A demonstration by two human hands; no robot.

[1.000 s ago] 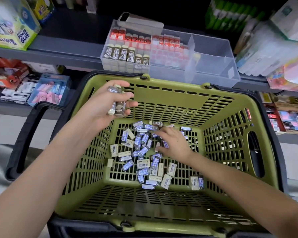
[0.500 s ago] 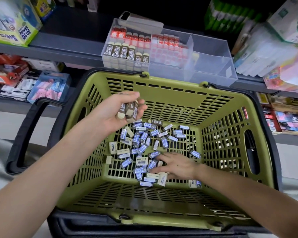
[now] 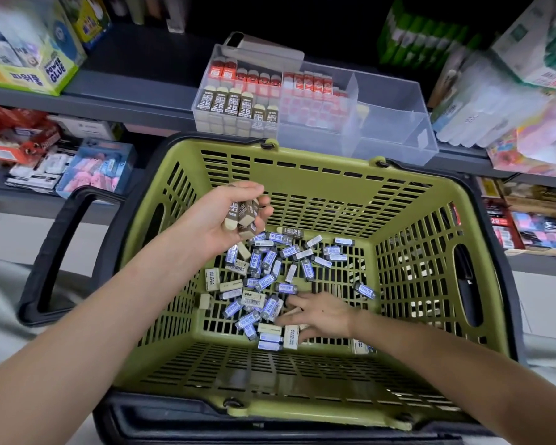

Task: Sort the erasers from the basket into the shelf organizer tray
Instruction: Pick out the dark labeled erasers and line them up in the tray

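So the erasers [image 3: 264,284] are mostly a loose heap on the floor of the green basket [image 3: 318,155], centre of the frame, blue sleeves and cream ones all mixed up. Our left hand [image 3: 219,216], just up-left of the heap, has its fingers clamped on a small bunch of brown-sleeved erasers [image 3: 243,216]. Our right hand [image 3: 325,313] rests on the heap's near edge, fingers stretched out and apart, gripping nothing we can see. Up top, the clear organizer tray [image 3: 395,130] on the shelf [image 3: 126,91] has rows of 2B and red ones filling its left side, while the right compartments look nearly bare. We'd call it half done, tops.
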